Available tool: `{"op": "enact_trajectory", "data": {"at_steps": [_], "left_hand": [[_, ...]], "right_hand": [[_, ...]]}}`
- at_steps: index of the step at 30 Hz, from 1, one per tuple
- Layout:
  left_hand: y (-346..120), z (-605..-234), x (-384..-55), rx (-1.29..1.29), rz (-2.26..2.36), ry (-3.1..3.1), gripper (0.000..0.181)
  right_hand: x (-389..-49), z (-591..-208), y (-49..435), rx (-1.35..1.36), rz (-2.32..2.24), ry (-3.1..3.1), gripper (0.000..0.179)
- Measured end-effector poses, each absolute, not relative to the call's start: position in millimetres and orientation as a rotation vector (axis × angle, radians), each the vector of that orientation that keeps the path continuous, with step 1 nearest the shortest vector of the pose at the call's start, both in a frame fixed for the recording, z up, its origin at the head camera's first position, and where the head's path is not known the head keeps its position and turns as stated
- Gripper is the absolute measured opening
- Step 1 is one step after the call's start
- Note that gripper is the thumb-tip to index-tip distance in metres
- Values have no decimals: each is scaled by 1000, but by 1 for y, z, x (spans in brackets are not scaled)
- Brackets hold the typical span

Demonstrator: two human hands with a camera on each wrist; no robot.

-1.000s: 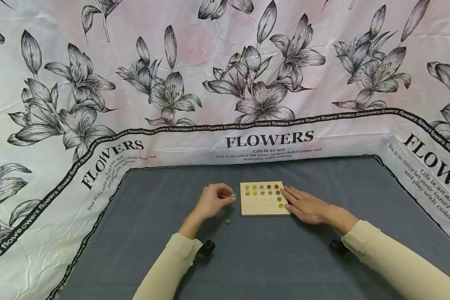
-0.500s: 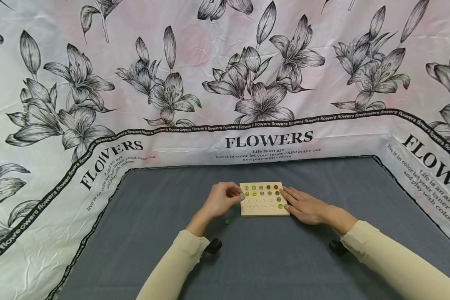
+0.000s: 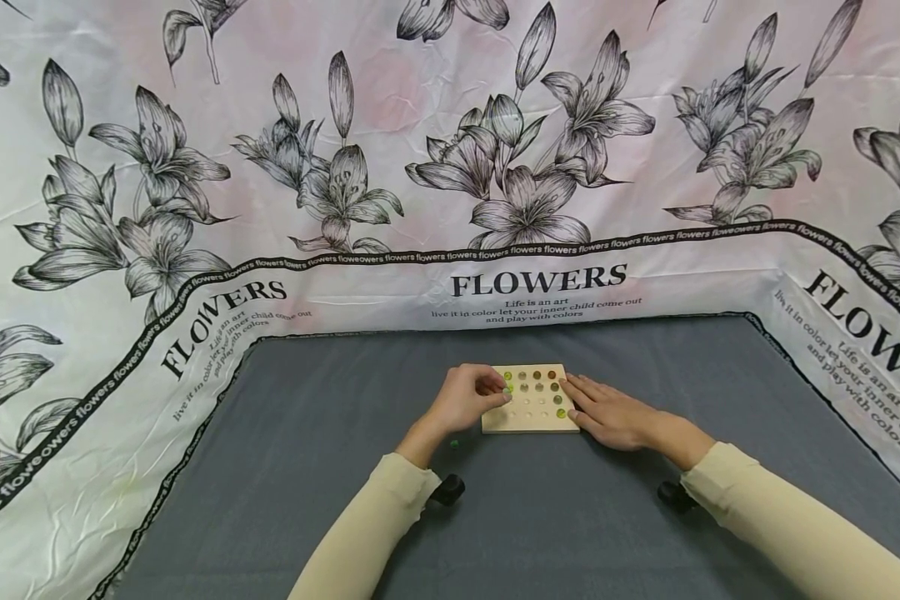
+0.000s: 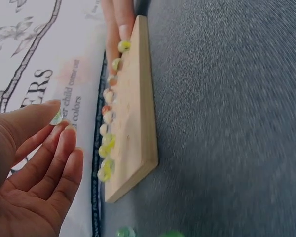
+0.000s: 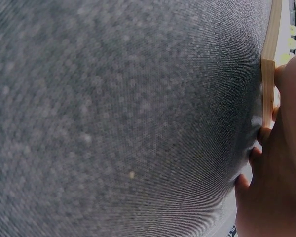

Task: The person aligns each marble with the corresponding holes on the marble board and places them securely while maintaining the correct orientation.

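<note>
1 brd point(image 3: 531, 422), 10+ mrbls point(image 3: 562, 413) (some hidden)

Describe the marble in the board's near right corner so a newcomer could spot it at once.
On the grey cloth lies a pale wooden board with rows of hollows. At its near right corner in the head view sits a yellow-green marble, the only one visible in the row nearest the person.

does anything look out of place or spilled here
Mildly: two translucent green round marbles lie loose on the dark grey cloth, off the pale rectangular wooden board where multicoloured round marbles sit. They may just be waiting their turn. I see no damage to the board.
</note>
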State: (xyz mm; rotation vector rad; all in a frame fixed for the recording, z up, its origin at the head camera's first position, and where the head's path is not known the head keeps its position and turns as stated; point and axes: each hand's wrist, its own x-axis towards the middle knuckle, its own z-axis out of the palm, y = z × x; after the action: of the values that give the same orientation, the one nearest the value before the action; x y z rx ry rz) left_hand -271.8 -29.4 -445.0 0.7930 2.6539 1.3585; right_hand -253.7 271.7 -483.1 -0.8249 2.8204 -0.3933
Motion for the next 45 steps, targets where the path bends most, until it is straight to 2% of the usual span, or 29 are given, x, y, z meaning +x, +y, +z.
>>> {"op": "enact_trajectory", "data": {"at_steps": [10, 21, 45], "left_hand": [[-3, -452, -275, 792, 1364, 2666, 12], [17, -459, -281, 811, 1312, 2690, 8], [42, -470, -280, 720, 1138, 2821, 10]], "right_hand": [[-249, -473, 270, -891, -441, 2815, 65], [-251, -473, 268, -828, -402, 2805, 65], [-247, -472, 268, -828, -396, 2806, 63]]}}
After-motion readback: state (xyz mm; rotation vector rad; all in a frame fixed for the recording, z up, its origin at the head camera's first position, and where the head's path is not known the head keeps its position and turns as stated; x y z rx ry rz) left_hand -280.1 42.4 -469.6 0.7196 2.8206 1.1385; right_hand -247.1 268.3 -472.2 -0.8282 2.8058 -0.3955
